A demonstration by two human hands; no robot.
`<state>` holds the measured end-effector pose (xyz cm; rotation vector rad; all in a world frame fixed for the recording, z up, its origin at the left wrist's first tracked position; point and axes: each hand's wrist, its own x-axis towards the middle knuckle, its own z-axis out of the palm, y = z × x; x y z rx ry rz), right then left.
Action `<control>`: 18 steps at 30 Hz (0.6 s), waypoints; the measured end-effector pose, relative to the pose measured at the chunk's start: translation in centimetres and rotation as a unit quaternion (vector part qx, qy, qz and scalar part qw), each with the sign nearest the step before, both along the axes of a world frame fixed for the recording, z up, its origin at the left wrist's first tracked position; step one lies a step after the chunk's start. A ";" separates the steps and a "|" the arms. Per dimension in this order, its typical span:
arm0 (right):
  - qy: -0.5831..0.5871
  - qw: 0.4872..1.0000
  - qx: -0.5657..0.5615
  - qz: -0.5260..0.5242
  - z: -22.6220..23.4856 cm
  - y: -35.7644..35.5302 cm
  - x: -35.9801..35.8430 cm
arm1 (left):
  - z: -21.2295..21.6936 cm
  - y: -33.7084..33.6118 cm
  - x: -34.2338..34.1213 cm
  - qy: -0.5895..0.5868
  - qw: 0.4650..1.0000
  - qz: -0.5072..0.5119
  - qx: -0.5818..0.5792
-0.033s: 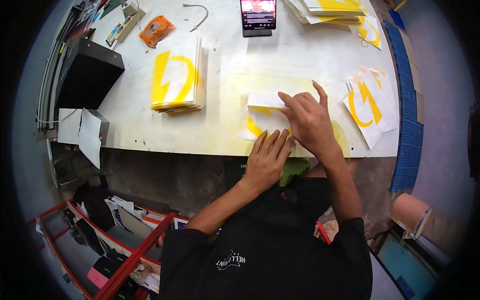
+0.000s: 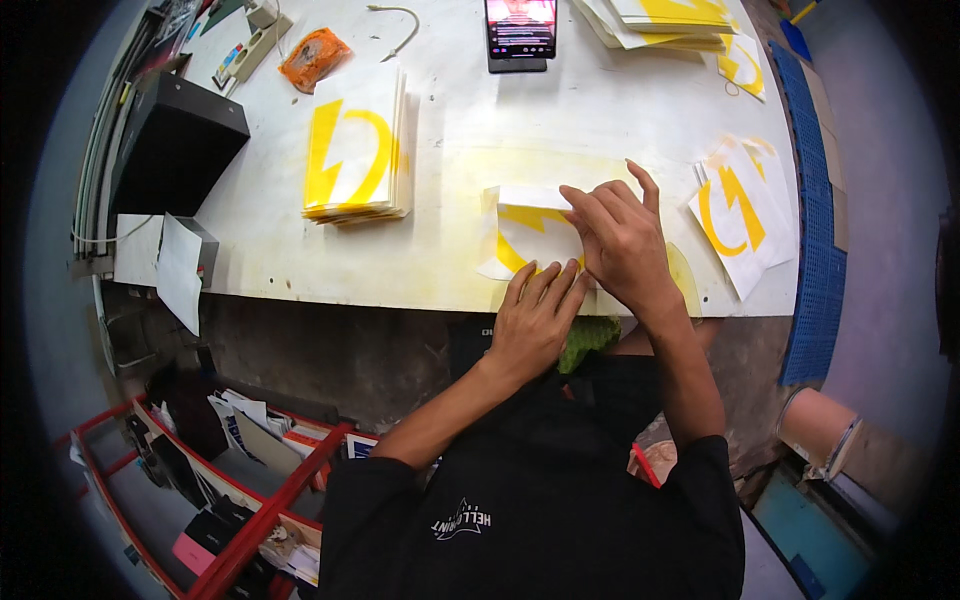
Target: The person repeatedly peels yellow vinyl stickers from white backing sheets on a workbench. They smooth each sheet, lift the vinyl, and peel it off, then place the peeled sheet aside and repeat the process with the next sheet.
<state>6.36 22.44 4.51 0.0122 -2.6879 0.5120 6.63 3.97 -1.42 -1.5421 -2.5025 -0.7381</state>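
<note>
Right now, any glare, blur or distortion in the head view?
Head view: strong fisheye, table edge bows, dark vignette at the corners; phone screen blown out; hands, right and left, and sheet sharp; lighting even, soft shadows.

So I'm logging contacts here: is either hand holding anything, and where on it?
Both press on the yellow-printed sheet lying on the table: left hand flat on its near edge, right hand on its right side. Neither lifts it.

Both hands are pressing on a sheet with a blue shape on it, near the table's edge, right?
Not quite: the shape on the sheet is yellow, not blue. The head view shows the left hand and right hand both on it, near the table's edge.
</note>
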 end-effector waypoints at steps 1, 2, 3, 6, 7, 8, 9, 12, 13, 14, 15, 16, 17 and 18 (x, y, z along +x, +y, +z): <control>0.026 1.000 -0.001 0.003 0.0 -0.1 -0.4 | -0.2 0.3 -0.2 -0.014 1.000 0.010 0.016; 0.021 1.000 -0.004 -0.001 -0.4 0.2 -1.0 | -0.5 0.7 -0.4 -0.029 0.999 0.021 0.031; 0.016 1.000 -0.008 -0.008 -1.1 0.5 -1.6 | -0.6 1.0 -0.7 -0.042 0.998 0.028 0.046; 0.005 1.000 -0.004 -0.025 -3.0 1.3 -2.5 | -0.1 1.2 -2.1 -0.076 0.997 0.005 0.027; 0.002 1.000 -0.001 -0.030 -3.5 1.4 -2.6 | 0.2 1.3 -2.6 -0.084 0.996 0.007 0.016; -0.006 0.999 0.002 -0.037 -3.9 1.6 -2.7 | 0.7 1.4 -3.0 -0.092 0.996 0.009 0.005; -0.014 0.999 0.003 -0.045 -4.2 1.6 -2.7 | 1.0 1.4 -3.5 -0.099 0.995 0.011 -0.007; -0.046 0.994 0.033 -0.096 -3.7 1.0 -2.6 | 1.7 1.1 -5.6 -0.093 0.994 0.055 -0.019; -0.058 0.990 0.047 -0.117 -3.4 0.5 -2.4 | 1.2 0.9 -5.8 -0.107 0.991 0.039 -0.076; -0.038 0.994 0.048 -0.089 -3.8 -0.3 -2.2 | 1.3 0.8 -5.8 -0.100 0.989 0.043 -0.098; -0.018 0.996 0.051 -0.064 -4.3 -1.3 -1.7 | 1.6 0.9 -5.7 -0.093 0.988 0.044 -0.119; 0.001 0.998 0.055 -0.039 -4.3 -2.1 -1.1 | 1.7 1.1 -5.7 -0.087 0.986 0.044 -0.137; -0.079 0.997 0.022 0.000 -3.9 -2.9 0.2 | 1.5 1.2 -5.7 -0.082 0.987 0.045 -0.129; -0.095 0.995 0.026 -0.017 -4.1 -2.7 1.2 | 1.2 1.1 -5.7 -0.077 0.989 0.046 -0.120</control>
